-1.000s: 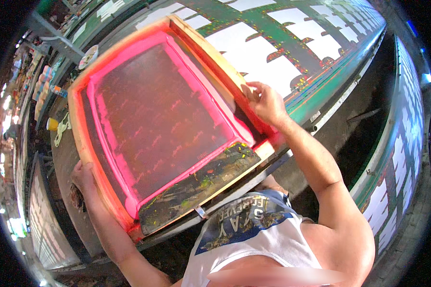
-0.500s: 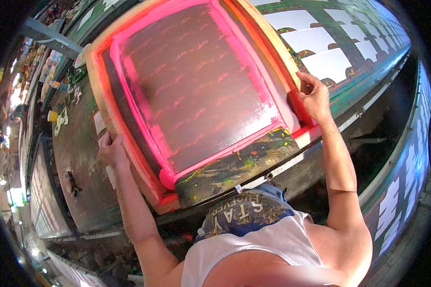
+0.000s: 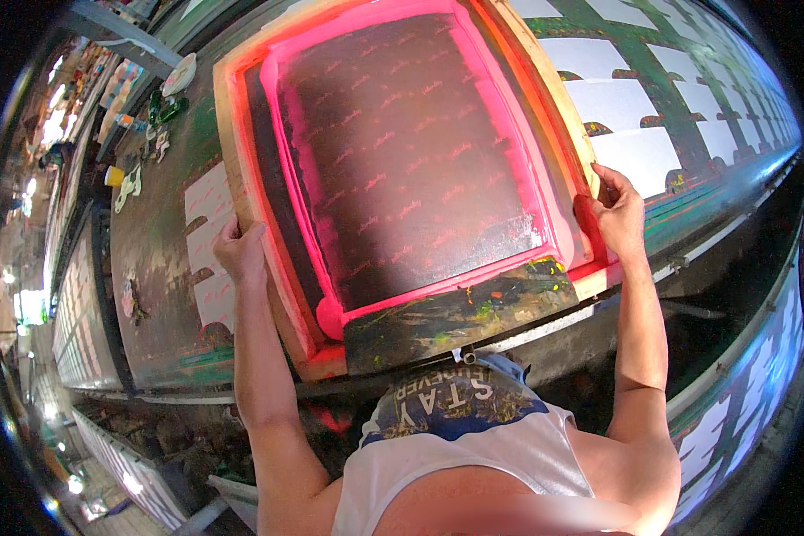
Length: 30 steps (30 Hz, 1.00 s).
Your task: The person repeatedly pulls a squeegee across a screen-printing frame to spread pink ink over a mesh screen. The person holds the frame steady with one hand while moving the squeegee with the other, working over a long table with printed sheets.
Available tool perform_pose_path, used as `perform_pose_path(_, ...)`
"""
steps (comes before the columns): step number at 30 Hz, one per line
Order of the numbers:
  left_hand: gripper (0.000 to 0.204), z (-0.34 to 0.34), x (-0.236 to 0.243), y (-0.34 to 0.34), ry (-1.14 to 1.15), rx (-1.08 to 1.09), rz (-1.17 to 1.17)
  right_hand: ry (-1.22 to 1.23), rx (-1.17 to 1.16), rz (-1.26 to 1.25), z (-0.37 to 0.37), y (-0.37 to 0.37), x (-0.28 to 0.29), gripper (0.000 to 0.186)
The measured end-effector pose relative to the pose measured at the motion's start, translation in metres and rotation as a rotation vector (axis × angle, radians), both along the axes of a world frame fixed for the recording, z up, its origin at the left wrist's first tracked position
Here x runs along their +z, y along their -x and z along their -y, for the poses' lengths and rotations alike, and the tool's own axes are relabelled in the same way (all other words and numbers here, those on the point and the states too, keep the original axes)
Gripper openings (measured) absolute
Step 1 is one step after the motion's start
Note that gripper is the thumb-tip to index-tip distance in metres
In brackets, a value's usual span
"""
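A large screen-printing frame (image 3: 227, 125) with pale wooden sides lies in front of me, streaked red and orange along its inner edges. Its dark mesh (image 3: 402, 152) carries rows of small pink script-like marks, bordered by thick pink ink (image 3: 515, 134). My left hand (image 3: 241, 252) grips the frame's left side, thumb against the wood. At the right side, near the front corner, my right hand (image 3: 621, 214) pinches the rim between thumb and fingers. A dark paint-spattered panel (image 3: 456, 308) spans the frame's near end. The fingers' undersides are hidden.
White cut pieces (image 3: 634, 156) lie in rows on the green-stained table to the right. Left of the frame are white pieces with faint pink marks (image 3: 210, 201). A yellow cup (image 3: 113, 176), a white rag (image 3: 129, 186) and a green bottle (image 3: 171, 109) stand farther left.
The frame has shifted to the right over the table, both hands moving with it. More of the pink-marked white pieces now shows on its left.
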<state>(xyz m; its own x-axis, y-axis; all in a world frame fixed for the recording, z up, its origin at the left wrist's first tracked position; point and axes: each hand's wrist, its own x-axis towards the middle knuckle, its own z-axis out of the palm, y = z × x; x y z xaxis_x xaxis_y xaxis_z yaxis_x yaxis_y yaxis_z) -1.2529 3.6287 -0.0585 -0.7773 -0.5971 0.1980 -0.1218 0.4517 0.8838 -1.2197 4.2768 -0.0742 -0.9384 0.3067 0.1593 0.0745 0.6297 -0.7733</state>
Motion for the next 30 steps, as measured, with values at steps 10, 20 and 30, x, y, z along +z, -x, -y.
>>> perform_pose_path(10, 0.047, -0.007, -0.031, 0.012, 0.140, 0.033, 0.103, -0.371, 0.966, -0.050, 0.094, -0.092, 0.061, 0.053)
perform_pose_path(20, 0.036, -0.011, -0.041, 0.020, 0.161, -0.054, 0.197, -0.581, 1.040, -0.198, 0.193, -0.090, 0.064, 0.045)
perform_pose_path(30, 0.043, -0.016, -0.046, 0.030, 0.362, 0.029, 0.201, -0.414, 1.065, 0.220, 0.178, 0.006, 0.091, 0.053)
